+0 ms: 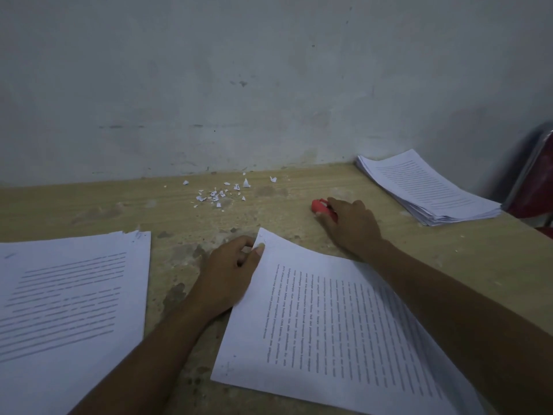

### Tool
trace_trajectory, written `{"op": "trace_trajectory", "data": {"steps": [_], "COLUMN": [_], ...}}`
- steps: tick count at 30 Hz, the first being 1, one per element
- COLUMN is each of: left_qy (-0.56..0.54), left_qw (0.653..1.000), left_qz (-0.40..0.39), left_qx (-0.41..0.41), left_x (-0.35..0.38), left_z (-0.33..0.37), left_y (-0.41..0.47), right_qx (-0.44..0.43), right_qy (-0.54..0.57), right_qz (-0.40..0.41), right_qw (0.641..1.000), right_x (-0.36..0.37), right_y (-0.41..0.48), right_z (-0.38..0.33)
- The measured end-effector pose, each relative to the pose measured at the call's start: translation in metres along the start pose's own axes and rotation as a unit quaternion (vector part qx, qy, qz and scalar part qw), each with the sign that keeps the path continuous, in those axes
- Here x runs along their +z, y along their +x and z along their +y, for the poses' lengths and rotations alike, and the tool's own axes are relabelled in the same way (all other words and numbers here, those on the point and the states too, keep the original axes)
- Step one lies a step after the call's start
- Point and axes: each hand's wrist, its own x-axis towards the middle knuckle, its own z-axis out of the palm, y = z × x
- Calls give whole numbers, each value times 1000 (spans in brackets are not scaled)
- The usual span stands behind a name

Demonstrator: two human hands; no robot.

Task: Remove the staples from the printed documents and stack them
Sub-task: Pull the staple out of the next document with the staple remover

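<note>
While the near table edge is cut off by the frame, two lots of paper sit closest. The printed document (329, 324) is centre-right, turned so its text lines run away from the viewer. A second pile of printed sheets (65, 295) is at the left, with its far right corner slightly fanned. A strip of bare wooden table (179, 265) runs between them and the left forearm lies in it. The right forearm crosses the document's right side.

Left hand (230, 271): fingers curled, thumb on top, pinching the document's far left corner. The corner is lifted a little off the table. Staple there: too small to tell.

Right hand (350, 223): further out, just past the document's far edge, palm down. Its fingers curl over a red staple remover (319, 206), thumb on the near side, index finger on the far side. The tool rests on the table. Only its left end shows; the rest is under the hand.

Past the hands, mid-table, is a scatter of small torn paper scraps (221, 194): a loose cluster plus a few strays nearer the wall. It is well apart from both hands and all the sheets.

Far right corner of the table: a stack of printed sheets (428, 187), flat, skewed to the table edge, edges roughly aligned, far corner near the wall. It is well apart from the held document.

Behind everything is a scuffed pale wall (269, 85). At the right frame edge, past the stack, is part of a red chair (535, 187) with a metal frame, blurred.
</note>
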Motion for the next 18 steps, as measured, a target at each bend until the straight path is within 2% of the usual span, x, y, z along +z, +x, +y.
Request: {"op": "trace_trajectory", "data": {"steps": [3,5,6,9,11,14,18], "left_qy": [-29,-40,-44,-49,-53,-65,-99], "left_qw": [1000,999,999,999,999,998,995], "left_qz": [-1,0,0,-2,-1,3,-1], "left_qx": [0,4,5,7,10,22,28], "left_x": [0,1,0,0,0,-1,-1], "left_z": [2,2,2,1,1,2,8], "left_y": [-1,-1,-2,-2,-2,-2,-7], "right_qx": [20,6,-8,-74,-94,-107,-100], "right_qy": [-5,-49,-28,175,280,323,400], "right_qz": [11,37,54,52,-4,-61,-63], "right_qw": [1000,998,998,980,955,938,909], "right_x": [0,-2,-2,-10,-14,-7,-5], "right_y": [-3,-4,-5,-22,-42,-65,-74], "right_z": [-2,-5,-8,-21,-33,-39,-42]}}
